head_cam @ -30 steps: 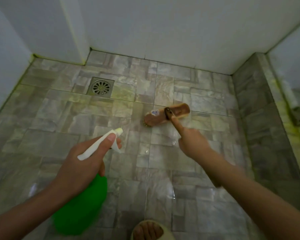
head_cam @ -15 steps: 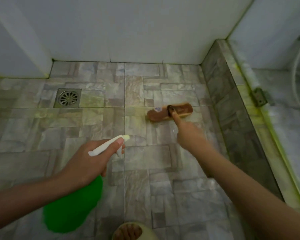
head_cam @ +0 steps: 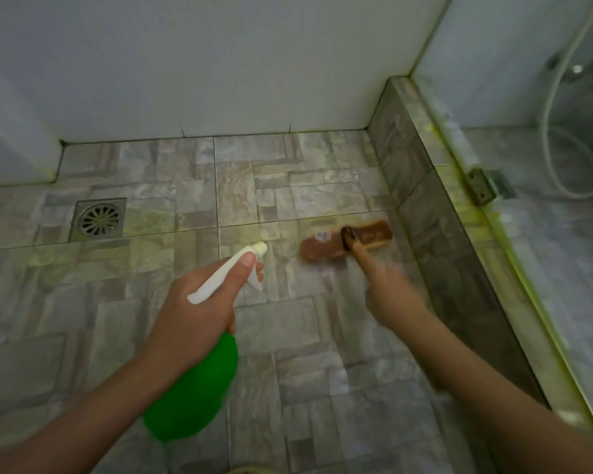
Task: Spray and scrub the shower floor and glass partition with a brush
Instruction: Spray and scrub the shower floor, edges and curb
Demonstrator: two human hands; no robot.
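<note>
My left hand (head_cam: pixel 192 309) is wrapped round the neck of the green plastic spray bottle with a white trigger head (head_cam: pixel 192 391), its nozzle aimed at the grey stone-pattern tiled shower floor (head_cam: pixel 288 323). My right hand (head_cam: pixel 387 292), blurred, grips the handle of the brown wooden scrub brush (head_cam: pixel 326 248), whose head lies on the tiles near the floor's right edge. I judge the floor scrubbing under way, and the glass partition (head_cam: pixel 562 268) not yet done.
</note>
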